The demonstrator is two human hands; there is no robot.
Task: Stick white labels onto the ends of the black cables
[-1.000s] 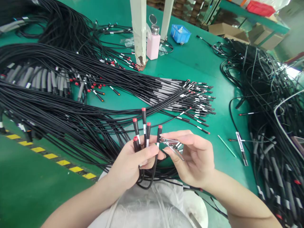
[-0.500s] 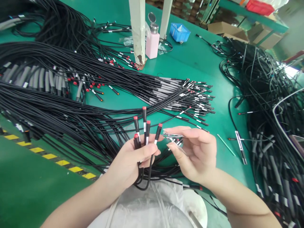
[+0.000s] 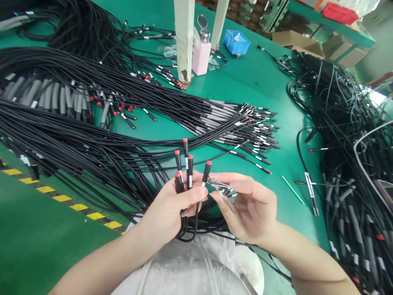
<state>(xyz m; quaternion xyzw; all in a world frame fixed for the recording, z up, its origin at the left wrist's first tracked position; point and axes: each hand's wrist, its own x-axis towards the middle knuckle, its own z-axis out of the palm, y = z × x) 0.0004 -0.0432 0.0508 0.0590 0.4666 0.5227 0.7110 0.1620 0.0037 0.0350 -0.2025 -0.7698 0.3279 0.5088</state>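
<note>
My left hand is closed round several black cables with red-tipped connectors that stand upright above its fingers. My right hand pinches metal tweezers between thumb and fingers. The tweezer tips sit against the rightmost red-tipped connector. Both hands are held just above the near edge of the green table.
Large bundles of black cables cover the table's left and middle, and another heap lies at the right. A pink dispenser bottle, a white post and a blue bin stand at the back. A thin green stick lies right of my hands.
The tweezers drew slightly away from the rightmost connector, then came back against it. My left hand keeps its hold on the cables.
</note>
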